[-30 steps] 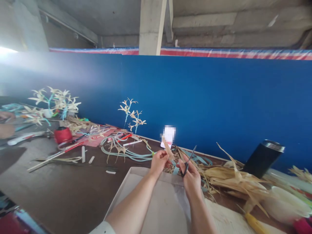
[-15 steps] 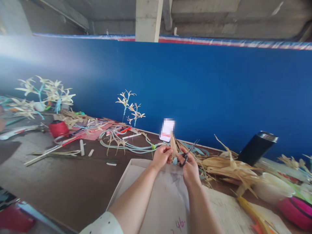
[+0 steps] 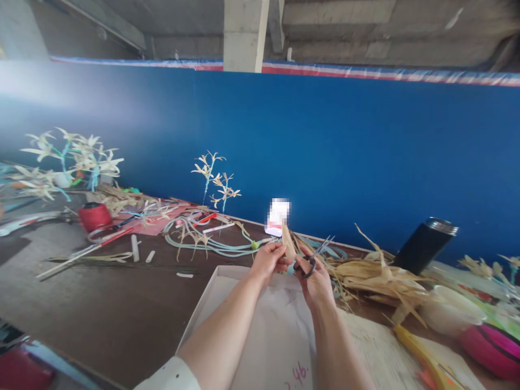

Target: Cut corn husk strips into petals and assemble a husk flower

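A pale strip of dried corn husk (image 3: 288, 242) stands upright between my hands, pinched in the fingers of my left hand (image 3: 268, 262). My right hand (image 3: 317, 281) is closed around the black handles of a pair of scissors (image 3: 320, 251), whose blades point up and away to the right. Both hands are above the far end of a white box lid (image 3: 280, 330) with pink handwriting on it. A small bit of light blue shows between the hands, and my fingers partly hide it. Behind the husk a bright white object (image 3: 278, 216) leans near the blue panel.
Dried husks (image 3: 374, 276) lie in a heap at the right, near a black flask (image 3: 424, 245), a white bowl (image 3: 452, 310) and a yellow cutter (image 3: 422, 357). Husk flowers (image 3: 91, 154), a red spool (image 3: 95, 216) and pale blue cord (image 3: 211, 249) are at the left. A blue panel (image 3: 349, 151) borders the table.
The scissors have turned slightly in my right hand, their handles now showing more openly. My left hand keeps its pinch on the husk. The whole view has shifted a little.
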`<state>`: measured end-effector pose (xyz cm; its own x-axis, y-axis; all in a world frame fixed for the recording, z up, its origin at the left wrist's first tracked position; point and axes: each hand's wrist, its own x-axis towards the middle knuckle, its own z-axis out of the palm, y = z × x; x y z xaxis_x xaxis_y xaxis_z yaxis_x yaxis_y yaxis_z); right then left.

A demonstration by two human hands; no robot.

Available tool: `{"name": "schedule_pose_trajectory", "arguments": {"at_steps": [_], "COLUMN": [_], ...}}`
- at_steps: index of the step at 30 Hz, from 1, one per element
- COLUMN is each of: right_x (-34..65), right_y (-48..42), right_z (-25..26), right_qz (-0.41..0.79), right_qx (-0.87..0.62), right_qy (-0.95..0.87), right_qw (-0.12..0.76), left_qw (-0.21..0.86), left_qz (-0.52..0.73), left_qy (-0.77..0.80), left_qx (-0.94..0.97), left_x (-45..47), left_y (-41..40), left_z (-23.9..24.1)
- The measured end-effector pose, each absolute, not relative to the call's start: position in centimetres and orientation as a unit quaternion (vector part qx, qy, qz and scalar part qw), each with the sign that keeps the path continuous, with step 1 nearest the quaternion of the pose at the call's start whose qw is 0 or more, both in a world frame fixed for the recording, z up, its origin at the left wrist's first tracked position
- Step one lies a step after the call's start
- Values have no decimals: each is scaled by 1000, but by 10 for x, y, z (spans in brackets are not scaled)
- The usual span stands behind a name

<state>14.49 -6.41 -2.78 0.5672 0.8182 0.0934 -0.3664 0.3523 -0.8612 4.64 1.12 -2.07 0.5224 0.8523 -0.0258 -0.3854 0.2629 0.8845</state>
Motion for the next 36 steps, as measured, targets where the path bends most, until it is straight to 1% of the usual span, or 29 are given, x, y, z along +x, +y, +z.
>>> {"name": "schedule_pose_trajectory", "arguments": {"at_steps": [5,10,14,22,36], "right_x": [145,146,147,145,142], "right_y": [-61,-58,-56,-55,-55], "right_z": [-31,-38,-42,-40,-37], "right_qz": [354,335,331,335,322], "right_qx": [-436,-463,-477,-489,-510], "right_qy": [-272,-286,-293,-296,-291], "right_qw": [781,769,759,749,742], "left_qw": [770,742,733,732,709], "left_qz": [399,401,407,415,428], "left_qy": [237,250,275,236,259], "left_qx": [438,476,471,486,498], "left_x": [44,46,48,47,47], "left_y": [10,10,9,10,9], "left_z": [-20,-22,-23,-28,-29]}}
